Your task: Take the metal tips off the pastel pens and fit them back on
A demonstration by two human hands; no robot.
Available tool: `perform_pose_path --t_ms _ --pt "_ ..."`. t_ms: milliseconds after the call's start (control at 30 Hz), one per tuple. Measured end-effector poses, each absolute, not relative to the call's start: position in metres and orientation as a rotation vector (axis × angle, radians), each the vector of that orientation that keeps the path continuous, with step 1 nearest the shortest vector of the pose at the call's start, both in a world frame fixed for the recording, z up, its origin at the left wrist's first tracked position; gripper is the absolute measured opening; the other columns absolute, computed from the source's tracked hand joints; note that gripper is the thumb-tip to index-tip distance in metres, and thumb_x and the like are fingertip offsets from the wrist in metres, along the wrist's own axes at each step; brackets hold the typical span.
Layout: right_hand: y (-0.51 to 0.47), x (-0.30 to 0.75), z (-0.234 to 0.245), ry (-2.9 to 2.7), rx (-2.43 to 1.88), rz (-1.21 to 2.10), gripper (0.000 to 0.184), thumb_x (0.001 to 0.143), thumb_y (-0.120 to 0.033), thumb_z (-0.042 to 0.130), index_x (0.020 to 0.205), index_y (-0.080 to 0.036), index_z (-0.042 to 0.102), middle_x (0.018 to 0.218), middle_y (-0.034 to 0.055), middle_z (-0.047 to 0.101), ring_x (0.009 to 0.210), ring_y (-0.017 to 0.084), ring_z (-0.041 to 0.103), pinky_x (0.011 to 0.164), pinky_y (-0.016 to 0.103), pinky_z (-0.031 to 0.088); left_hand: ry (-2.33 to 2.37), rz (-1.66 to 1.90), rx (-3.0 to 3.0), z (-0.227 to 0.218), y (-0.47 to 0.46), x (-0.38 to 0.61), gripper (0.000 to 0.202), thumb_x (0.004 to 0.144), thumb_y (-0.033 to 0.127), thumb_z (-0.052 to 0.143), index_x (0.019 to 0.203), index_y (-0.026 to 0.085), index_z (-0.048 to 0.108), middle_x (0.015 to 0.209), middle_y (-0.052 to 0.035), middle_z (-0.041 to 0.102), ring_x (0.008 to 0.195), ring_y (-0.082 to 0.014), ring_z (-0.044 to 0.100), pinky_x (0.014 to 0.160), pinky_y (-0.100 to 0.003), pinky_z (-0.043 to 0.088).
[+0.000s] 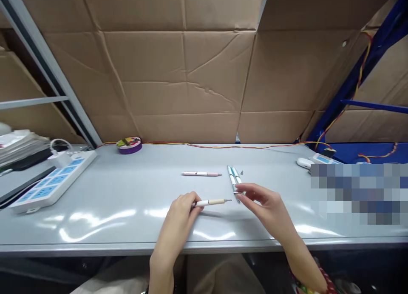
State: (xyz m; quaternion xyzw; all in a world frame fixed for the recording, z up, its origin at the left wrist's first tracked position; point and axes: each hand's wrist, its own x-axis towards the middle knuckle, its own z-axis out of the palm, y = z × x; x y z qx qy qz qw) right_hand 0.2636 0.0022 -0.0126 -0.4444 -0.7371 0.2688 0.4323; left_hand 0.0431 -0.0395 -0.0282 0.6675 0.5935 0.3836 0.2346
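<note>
Cream-gripped pen [215,202] was held in the person's left hand [181,211], its white rear part gripped between thumb and fingers and its thin metal tip pointing right. It was raised a little over the tabletop [127,183], on the near side of the white-and-pink pen [201,173] that lay crosswise there. The right hand [264,202], to the right of the white-and-pink pen and nearer the person, pinched a small silvery piece [236,192] between thumb and fingertips; it was too small to identify. The 2 hands were apart, the metal tip near the right hand's fingers.

Just right of the white-and-pink pen, 2 white-and-teal pens [232,178] lay side by side on a slant, partly hidden by the right hand. Beyond those, on the same side of the white-and-pink pen, lay 1 tiny grey piece [242,172].

Behind the white-and-pink pen and well to its left, a purple tape roll [129,147] lay flat. Farther left of that same pen were a white power strip [52,183] with blue panels and a stack of papers [22,146]. Red and yellow wires [191,144] ran behind it, along the foot of a cardboard wall [143,55].
</note>
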Motion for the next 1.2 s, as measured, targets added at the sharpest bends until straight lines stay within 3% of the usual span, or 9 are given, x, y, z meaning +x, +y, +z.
perform_pose_path --t_ms 200,600,833,1200 --pt "0.000 0.266 -0.013 -1.873 -1.152 0.695 0.015 0.083 -0.033 0.058 0.088 -0.024 0.069 0.084 0.0021 0.068 0.068 0.016 0.058 0.064 0.027 0.048 1.653 0.879 1.893 -0.026 -0.042 0.048 0.016 0.089 0.028 0.038 0.079 0.024 0.049 0.082 -0.0025 0.057 0.078 -0.0221 0.051 0.068 -0.032 0.037" --pt "-0.007 0.264 -0.047 -1.572 -1.157 0.704 0.014 0.081 -0.032 0.061 0.085 -0.021 0.068 0.090 0.0060 0.066 0.081 0.019 0.060 0.064 0.027 0.050 1.663 0.879 1.910 -0.025 -0.036 0.053 0.015 0.091 0.027 0.040 0.080 0.023 0.048 0.086 0.0003 0.058 0.082 -0.0189 0.051 0.072 -0.031 0.039" --pt "-0.008 0.264 -0.046 -1.666 -1.120 0.691 0.013 0.082 -0.030 0.059 0.086 -0.022 0.068 0.087 0.0050 0.066 0.074 0.017 0.059 0.064 0.028 0.049 1.674 0.867 1.932 -0.027 -0.036 0.053 0.013 0.091 0.025 0.040 0.082 0.023 0.050 0.086 0.0007 0.058 0.082 -0.0188 0.051 0.072 -0.031 0.039" --pt "-0.009 0.261 -0.046 -1.680 -1.099 0.681 0.012 0.082 -0.029 0.060 0.087 -0.022 0.068 0.089 0.0050 0.067 0.079 0.018 0.060 0.065 0.028 0.050 1.688 0.846 1.969 -0.027 -0.036 0.053 0.014 0.091 0.025 0.040 0.080 0.023 0.048 0.085 0.0007 0.058 0.081 -0.0194 0.051 0.072 -0.032 0.040"
